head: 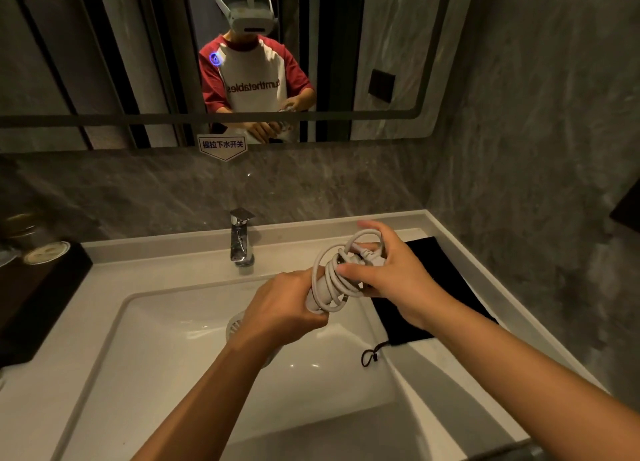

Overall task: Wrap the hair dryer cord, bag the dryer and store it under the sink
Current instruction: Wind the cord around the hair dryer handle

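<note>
Dryer in both hands over sink — bag beside rim.

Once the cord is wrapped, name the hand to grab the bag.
Right. The right hand hovers just above the black bag on the counter's right side; the left hand grips the dryer.

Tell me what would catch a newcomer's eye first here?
Centre frame, the left hand grips the white hair dryer over the sink while the right hand pinches the plug end of the looped cord. Beside them, a black drawstring bag lies flat on the right counter.
</note>
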